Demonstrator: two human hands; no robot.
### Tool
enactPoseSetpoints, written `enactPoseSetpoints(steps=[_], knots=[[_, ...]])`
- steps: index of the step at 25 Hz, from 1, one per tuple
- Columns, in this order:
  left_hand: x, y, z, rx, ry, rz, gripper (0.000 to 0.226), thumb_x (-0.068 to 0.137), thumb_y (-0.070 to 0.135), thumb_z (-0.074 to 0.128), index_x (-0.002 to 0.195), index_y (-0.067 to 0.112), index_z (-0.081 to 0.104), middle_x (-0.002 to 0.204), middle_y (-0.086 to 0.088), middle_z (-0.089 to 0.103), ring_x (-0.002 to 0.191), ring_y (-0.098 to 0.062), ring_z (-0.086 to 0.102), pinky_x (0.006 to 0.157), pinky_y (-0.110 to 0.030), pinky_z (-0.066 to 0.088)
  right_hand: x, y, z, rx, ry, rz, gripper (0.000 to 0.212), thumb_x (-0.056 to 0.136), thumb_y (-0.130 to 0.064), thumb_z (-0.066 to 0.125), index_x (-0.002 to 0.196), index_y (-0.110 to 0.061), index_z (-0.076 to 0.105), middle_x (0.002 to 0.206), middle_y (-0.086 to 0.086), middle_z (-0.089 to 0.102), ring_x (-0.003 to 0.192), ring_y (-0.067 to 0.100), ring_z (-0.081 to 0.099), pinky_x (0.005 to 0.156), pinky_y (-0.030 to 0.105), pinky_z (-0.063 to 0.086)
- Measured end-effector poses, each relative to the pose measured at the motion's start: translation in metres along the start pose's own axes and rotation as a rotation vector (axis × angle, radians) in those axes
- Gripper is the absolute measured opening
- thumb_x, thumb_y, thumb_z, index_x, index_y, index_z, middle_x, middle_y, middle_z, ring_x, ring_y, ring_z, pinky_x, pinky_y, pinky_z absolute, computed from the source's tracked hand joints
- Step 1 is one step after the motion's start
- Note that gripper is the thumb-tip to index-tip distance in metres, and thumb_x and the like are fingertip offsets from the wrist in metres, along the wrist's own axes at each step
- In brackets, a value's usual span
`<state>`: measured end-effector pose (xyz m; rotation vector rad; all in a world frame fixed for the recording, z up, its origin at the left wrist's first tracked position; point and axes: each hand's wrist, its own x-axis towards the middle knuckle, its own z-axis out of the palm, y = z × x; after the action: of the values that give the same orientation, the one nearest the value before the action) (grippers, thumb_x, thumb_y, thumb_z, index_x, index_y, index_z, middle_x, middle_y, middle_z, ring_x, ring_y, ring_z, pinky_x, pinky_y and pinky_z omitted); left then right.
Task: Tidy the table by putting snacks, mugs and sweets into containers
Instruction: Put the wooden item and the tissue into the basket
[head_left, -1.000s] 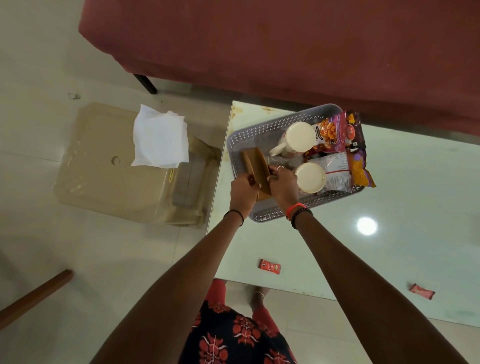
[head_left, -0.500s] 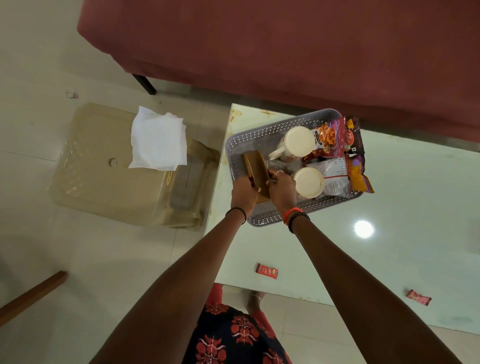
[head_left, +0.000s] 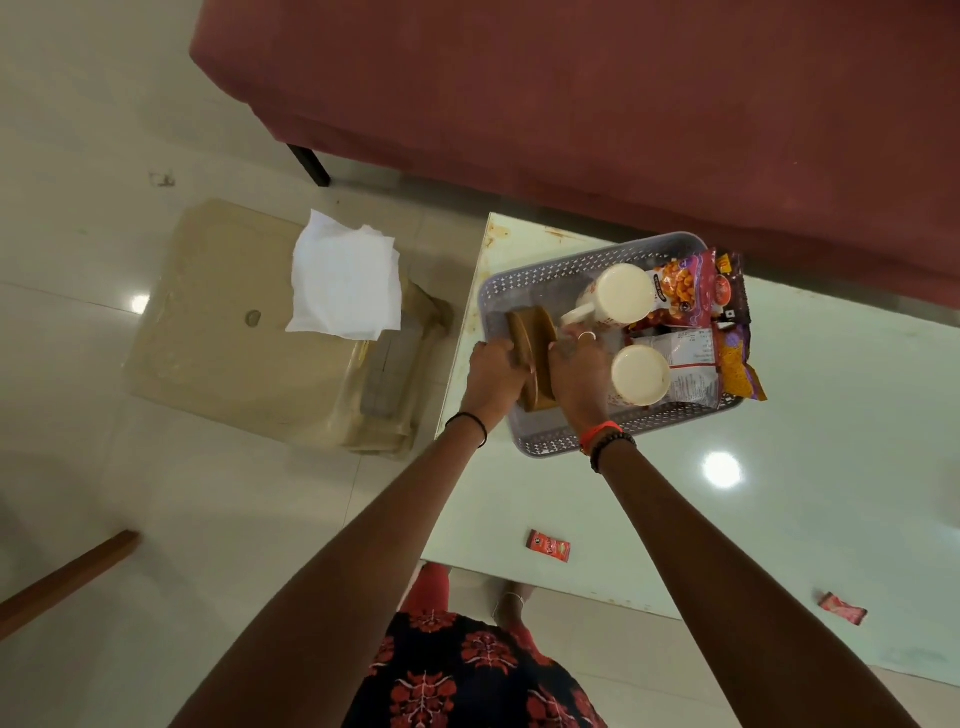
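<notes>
A grey perforated basket stands at the far left corner of the pale green table. Inside it are two cream mugs and several snack packets along its right side. A stack of brown wooden coasters stands on edge in the basket's left half. My left hand and my right hand press on it from either side. Two red sweets lie loose on the table, one near the front edge and one at the front right.
A beige plastic stool with a white tissue on it stands on the tiled floor left of the table. A maroon sofa runs behind the table. A wooden bar juts in at lower left.
Both hands stay clamped on the coasters inside the basket. The camera has shifted slightly; nothing else has moved.
</notes>
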<state>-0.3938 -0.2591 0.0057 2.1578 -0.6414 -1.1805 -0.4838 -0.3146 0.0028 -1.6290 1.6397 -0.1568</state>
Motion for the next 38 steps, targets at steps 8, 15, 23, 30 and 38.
enactPoseSetpoints(steps=[8, 15, 23, 30, 38], knots=[[0.042, -0.042, -0.149, -0.052, 0.364, 0.002, 0.023, 0.091, 0.009, 0.048, 0.102, -0.002, 0.064, 0.111, -0.017, 0.066, 0.098, -0.024, 0.059, 0.070, -0.007, 0.032, -0.007, -0.097, 0.064, 0.193, -0.051, -0.159, 0.033, 0.092, -0.014, 0.055, 0.124, -0.005, 0.053, 0.125, 0.012, 0.058, 0.117, 0.023, 0.055, 0.100, 0.028, 0.044], [0.089, -0.097, -0.221, 0.136, 0.347, -0.145, 0.045, 0.087, 0.012, 0.055, 0.127, -0.002, 0.041, 0.134, -0.022, 0.040, 0.121, -0.034, 0.044, 0.101, -0.034, 0.035, 0.011, -0.124, 0.139, 0.331, -0.353, 0.122, 0.070, 0.080, -0.021, 0.074, 0.140, -0.006, 0.040, 0.144, 0.010, 0.045, 0.132, 0.023, 0.045, 0.105, 0.027, 0.039], [0.122, -0.112, -0.228, 0.085, 0.233, -0.156, 0.055, 0.081, 0.019, 0.067, 0.123, -0.004, 0.039, 0.127, -0.020, 0.052, 0.119, -0.032, 0.049, 0.094, -0.036, 0.040, 0.042, -0.141, 0.178, 0.474, -0.472, 0.338, 0.054, 0.079, -0.026, 0.075, 0.120, 0.005, 0.058, 0.120, 0.017, 0.066, 0.108, 0.031, 0.065, 0.095, 0.044, 0.053], [0.126, -0.109, -0.227, 0.000, 0.204, -0.223, 0.044, 0.082, 0.013, 0.066, 0.116, -0.006, 0.046, 0.115, -0.018, 0.060, 0.111, -0.031, 0.056, 0.077, -0.027, 0.040, 0.041, -0.148, 0.184, 0.590, -0.585, 0.455, 0.051, 0.082, -0.028, 0.073, 0.124, -0.004, 0.057, 0.122, 0.010, 0.066, 0.110, 0.028, 0.064, 0.097, 0.040, 0.052], [0.106, -0.103, -0.229, -0.168, 0.042, -0.246, 0.025, 0.082, 0.012, 0.065, 0.063, 0.013, 0.049, 0.075, -0.003, 0.057, 0.082, -0.023, 0.055, 0.066, -0.028, 0.046, 0.034, -0.142, 0.171, 0.785, -0.557, 0.465, 0.044, 0.083, -0.007, 0.068, 0.125, -0.001, 0.055, 0.129, 0.016, 0.061, 0.112, 0.031, 0.061, 0.096, 0.043, 0.051]])
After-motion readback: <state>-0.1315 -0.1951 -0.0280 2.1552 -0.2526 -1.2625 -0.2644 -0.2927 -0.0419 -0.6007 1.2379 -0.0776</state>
